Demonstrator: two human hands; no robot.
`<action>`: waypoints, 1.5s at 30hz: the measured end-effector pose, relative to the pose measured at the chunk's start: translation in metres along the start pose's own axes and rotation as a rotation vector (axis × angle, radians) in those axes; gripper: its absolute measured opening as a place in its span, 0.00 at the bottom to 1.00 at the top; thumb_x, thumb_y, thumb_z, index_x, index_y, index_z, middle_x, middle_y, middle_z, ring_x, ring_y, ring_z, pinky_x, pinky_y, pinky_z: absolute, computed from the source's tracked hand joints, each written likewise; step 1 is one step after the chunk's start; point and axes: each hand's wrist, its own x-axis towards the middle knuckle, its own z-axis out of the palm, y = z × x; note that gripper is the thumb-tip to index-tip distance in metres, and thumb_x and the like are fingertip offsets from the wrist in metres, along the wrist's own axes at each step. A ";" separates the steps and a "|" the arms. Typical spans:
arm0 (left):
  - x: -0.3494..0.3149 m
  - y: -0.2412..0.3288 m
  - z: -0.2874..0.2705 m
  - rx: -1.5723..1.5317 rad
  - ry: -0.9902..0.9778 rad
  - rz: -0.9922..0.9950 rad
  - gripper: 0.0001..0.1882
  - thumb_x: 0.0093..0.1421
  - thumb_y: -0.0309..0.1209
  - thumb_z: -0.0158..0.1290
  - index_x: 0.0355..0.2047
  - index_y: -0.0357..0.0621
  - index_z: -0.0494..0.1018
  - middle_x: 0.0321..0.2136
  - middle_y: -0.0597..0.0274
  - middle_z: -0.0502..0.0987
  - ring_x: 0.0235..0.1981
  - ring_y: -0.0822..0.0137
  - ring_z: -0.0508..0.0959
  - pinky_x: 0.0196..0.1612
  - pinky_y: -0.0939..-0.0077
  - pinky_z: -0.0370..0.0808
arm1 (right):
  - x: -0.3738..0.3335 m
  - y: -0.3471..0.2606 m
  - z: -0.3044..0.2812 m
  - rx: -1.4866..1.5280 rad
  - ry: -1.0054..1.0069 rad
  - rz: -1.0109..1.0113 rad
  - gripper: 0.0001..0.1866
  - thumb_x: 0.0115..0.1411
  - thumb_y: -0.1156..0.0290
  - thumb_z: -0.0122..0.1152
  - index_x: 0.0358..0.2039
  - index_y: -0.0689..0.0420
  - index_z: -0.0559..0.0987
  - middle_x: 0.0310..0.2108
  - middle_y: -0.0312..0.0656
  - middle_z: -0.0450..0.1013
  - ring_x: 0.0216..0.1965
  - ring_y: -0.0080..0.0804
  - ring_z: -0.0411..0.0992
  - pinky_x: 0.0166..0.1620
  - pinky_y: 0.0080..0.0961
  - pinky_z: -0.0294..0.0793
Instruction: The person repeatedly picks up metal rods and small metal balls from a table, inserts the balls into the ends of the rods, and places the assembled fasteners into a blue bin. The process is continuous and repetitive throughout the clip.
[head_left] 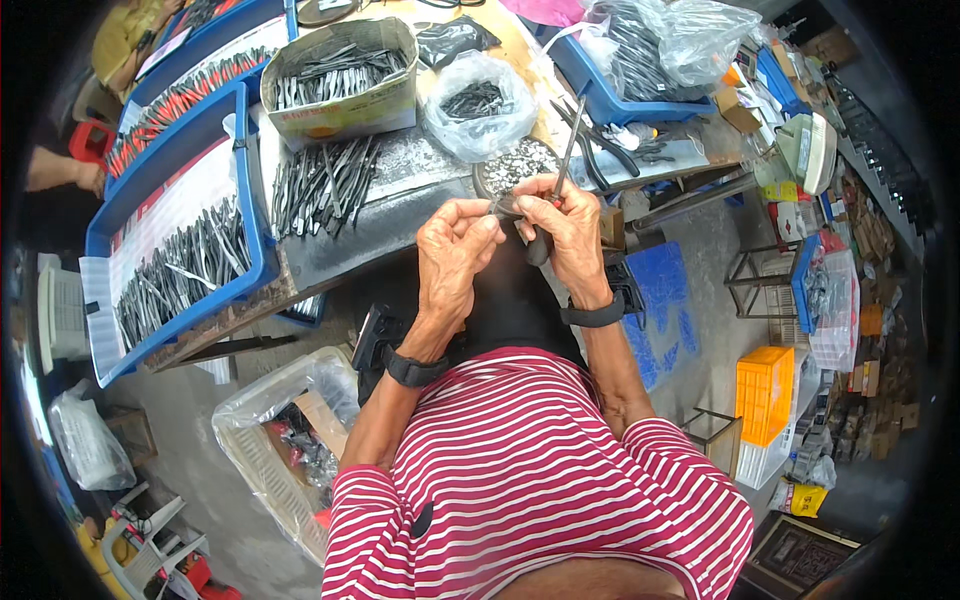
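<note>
Both hands meet just in front of the bench edge. Fingertips of my left hand (458, 248) are closed in a pinch on a small dark metal part (505, 205), too small to name. My right hand (566, 232) touches the same part with thumb and forefinger. Its other fingers are wrapped round a screwdriver-like tool; the thin shaft (571, 145) points up and away, and the dark handle (539, 248) sticks out below the palm. Just beyond the fingertips lies a round dish (482, 180) of small silvery bits. A pair of pliers (607, 150) rests on the bench to the right.
A cardboard box (340, 122) of dark strips, a loose pile of strips (325, 185) and a plastic-lined bowl (440, 125) stand on the bench. Blue trays (262, 230) fill the left. Another person's hand (90, 178) shows far left. A lined crate (250, 440) sits on the floor.
</note>
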 end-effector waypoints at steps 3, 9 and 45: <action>-0.001 0.001 0.001 0.045 -0.003 0.017 0.06 0.56 0.22 0.50 0.35 0.35 0.68 0.22 0.61 0.73 0.17 0.81 0.65 0.17 0.92 0.57 | -0.003 -0.005 0.005 0.020 -0.028 -0.012 0.06 0.51 0.80 0.56 0.31 0.67 0.75 0.23 0.41 0.72 0.19 0.21 0.66 0.23 0.15 0.65; -0.006 0.003 0.004 0.094 -0.033 0.058 0.06 0.54 0.23 0.51 0.34 0.36 0.70 0.22 0.65 0.73 0.18 0.82 0.64 0.20 0.90 0.60 | -0.008 -0.011 0.014 -0.020 -0.048 -0.028 0.06 0.50 0.82 0.55 0.31 0.67 0.75 0.23 0.40 0.72 0.19 0.20 0.66 0.24 0.15 0.65; -0.004 -0.004 0.002 0.251 0.059 0.240 0.06 0.53 0.23 0.55 0.32 0.37 0.72 0.20 0.72 0.70 0.19 0.85 0.64 0.21 0.92 0.59 | -0.008 -0.009 0.022 -0.376 0.016 -0.040 0.04 0.53 0.81 0.53 0.31 0.61 0.71 0.24 0.33 0.67 0.21 0.14 0.64 0.23 0.13 0.64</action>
